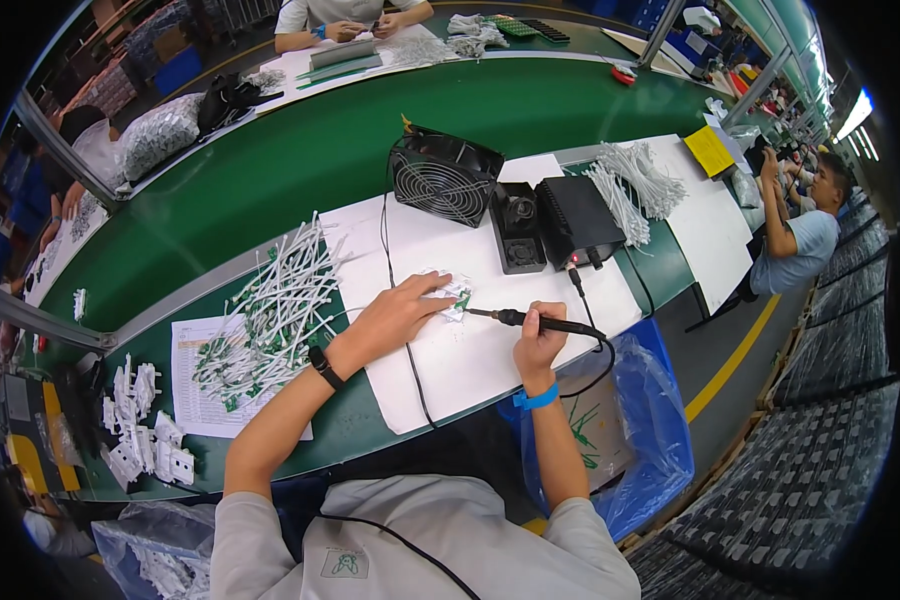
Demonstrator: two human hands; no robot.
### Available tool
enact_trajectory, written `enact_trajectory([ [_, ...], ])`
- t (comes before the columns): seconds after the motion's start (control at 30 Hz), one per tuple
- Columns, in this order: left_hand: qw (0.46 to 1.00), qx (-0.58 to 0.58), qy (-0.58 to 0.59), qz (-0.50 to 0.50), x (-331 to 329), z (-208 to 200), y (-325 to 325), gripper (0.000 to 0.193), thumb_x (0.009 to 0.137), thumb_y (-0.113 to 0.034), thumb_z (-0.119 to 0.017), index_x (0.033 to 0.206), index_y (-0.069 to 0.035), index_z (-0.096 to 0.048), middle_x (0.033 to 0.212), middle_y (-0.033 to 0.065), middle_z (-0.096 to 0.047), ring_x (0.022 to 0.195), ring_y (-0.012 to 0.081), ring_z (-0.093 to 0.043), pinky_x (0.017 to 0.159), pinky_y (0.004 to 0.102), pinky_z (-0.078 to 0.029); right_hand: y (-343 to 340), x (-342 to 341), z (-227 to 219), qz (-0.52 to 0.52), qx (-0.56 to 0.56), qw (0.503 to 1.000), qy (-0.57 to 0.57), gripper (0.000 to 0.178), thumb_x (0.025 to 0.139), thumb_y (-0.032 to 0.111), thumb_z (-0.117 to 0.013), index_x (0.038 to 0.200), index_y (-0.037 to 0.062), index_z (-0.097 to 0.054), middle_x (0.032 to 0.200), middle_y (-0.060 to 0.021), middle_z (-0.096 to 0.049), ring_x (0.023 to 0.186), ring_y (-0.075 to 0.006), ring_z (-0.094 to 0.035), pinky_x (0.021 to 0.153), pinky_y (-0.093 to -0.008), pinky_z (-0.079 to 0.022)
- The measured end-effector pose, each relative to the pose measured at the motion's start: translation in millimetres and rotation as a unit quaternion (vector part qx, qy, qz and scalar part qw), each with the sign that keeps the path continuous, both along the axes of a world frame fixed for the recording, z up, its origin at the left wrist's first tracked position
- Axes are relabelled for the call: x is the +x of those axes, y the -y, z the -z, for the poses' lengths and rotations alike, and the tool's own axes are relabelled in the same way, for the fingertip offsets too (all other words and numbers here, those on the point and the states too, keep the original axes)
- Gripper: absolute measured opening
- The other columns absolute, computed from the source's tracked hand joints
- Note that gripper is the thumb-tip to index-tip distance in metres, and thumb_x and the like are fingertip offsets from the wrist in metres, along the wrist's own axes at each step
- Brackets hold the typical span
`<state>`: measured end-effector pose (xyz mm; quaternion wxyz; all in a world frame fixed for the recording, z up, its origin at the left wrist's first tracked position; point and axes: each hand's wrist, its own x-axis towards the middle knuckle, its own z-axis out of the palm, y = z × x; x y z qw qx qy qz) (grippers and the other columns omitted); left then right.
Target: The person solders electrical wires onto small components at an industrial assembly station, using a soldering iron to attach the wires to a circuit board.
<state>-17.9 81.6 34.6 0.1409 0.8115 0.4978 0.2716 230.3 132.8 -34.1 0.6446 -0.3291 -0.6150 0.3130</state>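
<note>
My right hand (540,343) is closed round the handle of a black soldering iron (511,317), its tip pointing left. The tip meets or nearly meets a small green circuit board (461,299) in a white plastic part. Over that part lies my left hand (420,300), fingers stretched forward and pressing it against the white work sheet (420,385). A thin cable runs from the iron to a black soldering station (580,222) with a small red light. Left of my left arm spreads a heap of white wires with green boards (270,315).
A black fan (445,175) and an iron stand (517,228) stand behind my hands. White wire bundles (635,185) lie at the back right, white plastic housings (145,425) at the left. A blue lined bin (660,420) sits below right. Beyond the green conveyor (300,150), another person works.
</note>
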Motion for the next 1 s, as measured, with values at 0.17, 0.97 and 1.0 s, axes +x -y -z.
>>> enact_trajectory([
  [0.17, 1.0, 0.01, 0.001, -0.002, 1, 2, 0, 0.028, 0.094, -0.011, -0.061, 0.12, -0.01, -0.072, 0.141, 0.0104, -0.057, 0.132, 0.0317, -0.053, 0.103, 0.0398, -0.05, 3, -2, -4, 0.04, 0.013, 0.999, 0.02, 0.011, 0.098, 0.011, -0.058, 0.095, 0.0038, -0.051, 0.079, -0.0014, -0.048, 0.066, -0.0087, -0.044, 0.06, -0.0258, -0.038],
  [0.97, 0.976, 0.029, -0.034, -0.212, 50, 14, 38, 0.068, 0.084, -0.022, -0.075, 0.143, -0.001, -0.049, 0.124, 0.0266, -0.053, 0.105, 0.0374, -0.054, 0.087, 0.0431, -0.051, 5, -26, -41, 0.065, 0.02, 0.998, 0.018, 0.024, 0.09, -0.003, -0.069, 0.113, -0.0017, -0.063, 0.1, -0.0114, -0.066, 0.089, -0.0191, -0.064, 0.083, -0.0294, -0.05],
  [1.0, 0.977, 0.044, -0.053, -0.202, 49, 16, 42, 0.064, 0.085, -0.019, -0.073, 0.142, -0.002, -0.051, 0.127, 0.028, -0.053, 0.106, 0.0379, -0.054, 0.088, 0.0427, -0.05, 1, -31, -39, 0.058, 0.003, 0.998, 0.001, 0.019, 0.092, -0.001, -0.066, 0.111, -0.001, -0.062, 0.094, -0.0092, -0.063, 0.083, -0.017, -0.062, 0.079, -0.0288, -0.049],
])
